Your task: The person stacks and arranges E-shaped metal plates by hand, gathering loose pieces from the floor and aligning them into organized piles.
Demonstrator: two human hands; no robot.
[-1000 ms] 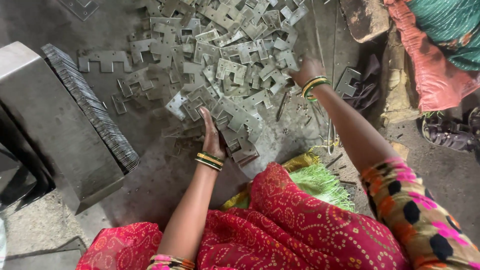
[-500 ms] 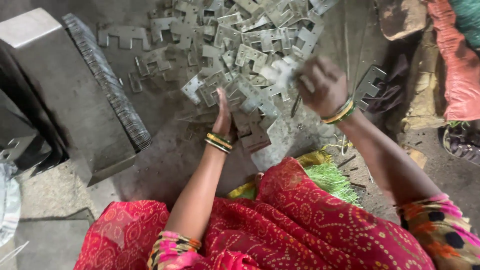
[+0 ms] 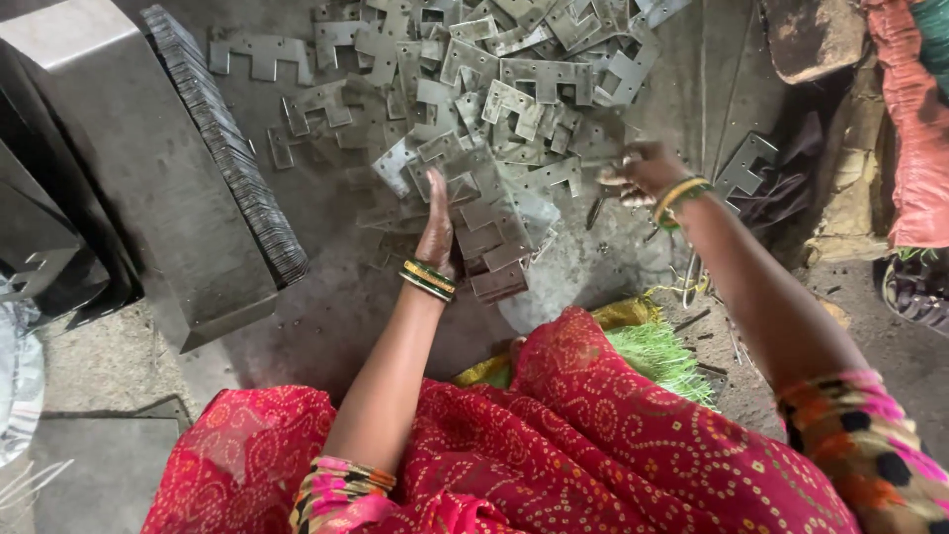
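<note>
Fingers of my left hand (image 3: 436, 229) lie straight and flat against the small stack of metal plates (image 3: 491, 247); my right hand (image 3: 643, 173), right of that stack, curls over loose plates (image 3: 514, 104), its grip blurred.

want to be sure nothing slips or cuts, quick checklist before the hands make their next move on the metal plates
1. Left hand steadies the small stack of plates: ok, its edge rests against it.
2. Right hand has a firm hold on a plate: cannot tell, its fingers are blurred.
3. Stack squared up: not ok, the plates sit fanned and skewed.
4. Loose pile close by: ok, it lies just past both hands.
5. Long leaning row of plates against the metal block out of the way: ok, it is off to the left.
6. Hands protected from sharp edges: not ok, both are bare.
</note>
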